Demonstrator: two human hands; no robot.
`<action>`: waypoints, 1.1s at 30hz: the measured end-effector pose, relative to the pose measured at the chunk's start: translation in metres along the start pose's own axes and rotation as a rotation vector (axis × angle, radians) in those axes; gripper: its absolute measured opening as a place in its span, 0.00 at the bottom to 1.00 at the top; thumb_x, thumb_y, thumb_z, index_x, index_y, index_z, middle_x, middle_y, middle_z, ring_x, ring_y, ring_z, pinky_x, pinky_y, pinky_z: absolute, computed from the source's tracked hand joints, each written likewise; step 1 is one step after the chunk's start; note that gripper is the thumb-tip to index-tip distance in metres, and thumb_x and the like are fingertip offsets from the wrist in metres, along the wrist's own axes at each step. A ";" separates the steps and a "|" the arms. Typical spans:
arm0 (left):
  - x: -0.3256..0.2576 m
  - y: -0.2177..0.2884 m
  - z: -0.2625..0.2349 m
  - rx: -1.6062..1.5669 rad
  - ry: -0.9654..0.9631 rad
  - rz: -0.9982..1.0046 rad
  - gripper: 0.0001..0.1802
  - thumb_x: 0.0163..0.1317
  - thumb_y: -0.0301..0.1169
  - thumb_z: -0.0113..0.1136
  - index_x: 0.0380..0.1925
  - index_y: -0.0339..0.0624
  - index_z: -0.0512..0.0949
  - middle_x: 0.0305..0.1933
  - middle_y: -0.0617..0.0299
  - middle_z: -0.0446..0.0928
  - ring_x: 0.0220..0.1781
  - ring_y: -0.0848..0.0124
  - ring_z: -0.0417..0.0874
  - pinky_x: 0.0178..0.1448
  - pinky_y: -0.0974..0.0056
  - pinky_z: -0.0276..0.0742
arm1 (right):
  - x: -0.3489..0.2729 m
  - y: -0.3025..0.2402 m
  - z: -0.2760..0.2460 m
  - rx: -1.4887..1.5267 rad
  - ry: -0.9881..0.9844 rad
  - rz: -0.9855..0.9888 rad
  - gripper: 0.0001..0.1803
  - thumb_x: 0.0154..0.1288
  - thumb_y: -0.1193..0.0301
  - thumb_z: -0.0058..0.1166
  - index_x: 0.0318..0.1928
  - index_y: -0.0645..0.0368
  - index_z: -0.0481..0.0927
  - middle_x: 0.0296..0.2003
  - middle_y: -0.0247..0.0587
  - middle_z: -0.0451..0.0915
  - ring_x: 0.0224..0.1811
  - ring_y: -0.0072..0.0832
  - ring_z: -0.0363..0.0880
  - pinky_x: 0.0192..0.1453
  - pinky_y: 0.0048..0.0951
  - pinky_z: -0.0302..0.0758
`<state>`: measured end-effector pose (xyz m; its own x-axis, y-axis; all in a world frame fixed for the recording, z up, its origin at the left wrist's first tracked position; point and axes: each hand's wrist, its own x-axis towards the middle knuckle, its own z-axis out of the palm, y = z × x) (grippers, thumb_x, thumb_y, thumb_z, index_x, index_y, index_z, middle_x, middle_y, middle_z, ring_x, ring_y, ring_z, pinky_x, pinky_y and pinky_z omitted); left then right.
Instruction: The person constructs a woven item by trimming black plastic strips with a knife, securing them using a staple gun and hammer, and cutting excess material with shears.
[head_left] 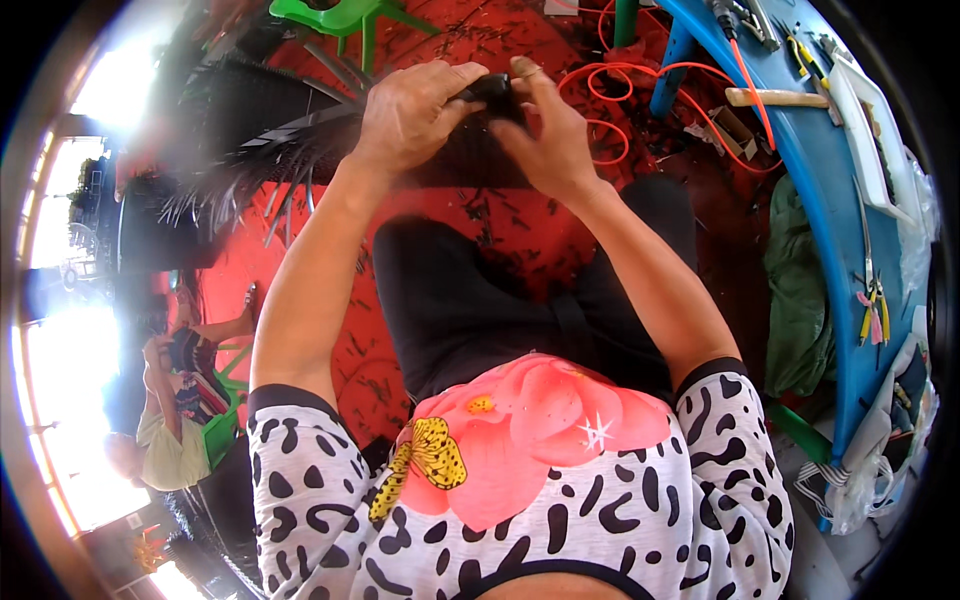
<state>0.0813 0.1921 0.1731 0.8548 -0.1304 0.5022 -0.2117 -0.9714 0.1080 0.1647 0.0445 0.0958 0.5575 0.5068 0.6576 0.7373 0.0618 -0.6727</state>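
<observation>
Your left hand (410, 115) and right hand (545, 130) both close on a small black part (490, 88) at 12 o'clock, above a dark bristly bundle (300, 135). Keep your fingertips pinching firmly and work slowly; the orange cable (640, 70) lies at 1 o'clock.

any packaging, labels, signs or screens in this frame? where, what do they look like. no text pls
Small cardboard box: on the red floor beside the blue table, brown, open, rectangular.
Plastic bags: bunched at the near end of the blue table, lower right, clear and whitish, crumpled.
White tray: on the blue table, upper right, flat, rectangular; whether it is packaging is unclear.
No labels, signs or screens can be made out.
</observation>
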 end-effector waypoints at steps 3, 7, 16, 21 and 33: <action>0.003 -0.005 0.002 0.015 -0.024 -0.013 0.18 0.49 0.26 0.65 0.42 0.42 0.78 0.30 0.57 0.77 0.32 0.58 0.79 0.35 0.60 0.74 | 0.010 0.013 0.002 1.139 0.081 0.551 0.18 0.67 0.68 0.48 0.52 0.68 0.73 0.42 0.33 0.79 0.44 0.18 0.75 0.51 0.23 0.71; -0.002 -0.005 0.005 0.037 0.008 -0.004 0.24 0.49 0.28 0.67 0.49 0.43 0.74 0.31 0.56 0.77 0.33 0.57 0.79 0.36 0.59 0.74 | 0.028 0.028 -0.001 1.273 -0.241 0.574 0.15 0.69 0.66 0.48 0.47 0.63 0.78 0.39 0.33 0.80 0.41 0.17 0.75 0.49 0.19 0.70; -0.013 0.003 0.006 0.054 -0.037 -0.111 0.33 0.48 0.30 0.68 0.56 0.43 0.67 0.27 0.55 0.76 0.30 0.55 0.79 0.35 0.58 0.73 | 0.025 0.045 0.005 1.228 -0.431 0.563 0.15 0.66 0.61 0.53 0.42 0.61 0.80 0.35 0.29 0.79 0.38 0.15 0.74 0.45 0.18 0.70; -0.009 0.004 0.009 0.067 -0.031 -0.092 0.32 0.47 0.30 0.68 0.55 0.42 0.68 0.28 0.54 0.77 0.31 0.54 0.79 0.35 0.57 0.73 | 0.014 0.032 0.016 1.246 -0.166 0.600 0.15 0.65 0.61 0.54 0.41 0.60 0.80 0.34 0.28 0.79 0.36 0.14 0.75 0.44 0.18 0.70; -0.002 0.038 0.015 0.136 -0.123 -0.289 0.27 0.48 0.33 0.68 0.49 0.42 0.71 0.34 0.52 0.80 0.36 0.53 0.81 0.37 0.56 0.75 | 0.016 0.036 -0.015 1.241 -0.257 0.543 0.08 0.63 0.68 0.55 0.36 0.59 0.81 0.31 0.27 0.79 0.34 0.14 0.75 0.41 0.17 0.70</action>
<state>0.0786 0.1523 0.1630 0.9227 0.1388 0.3597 0.1051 -0.9882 0.1115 0.2057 0.0420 0.0867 0.4777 0.8482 0.2288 -0.4440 0.4579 -0.7702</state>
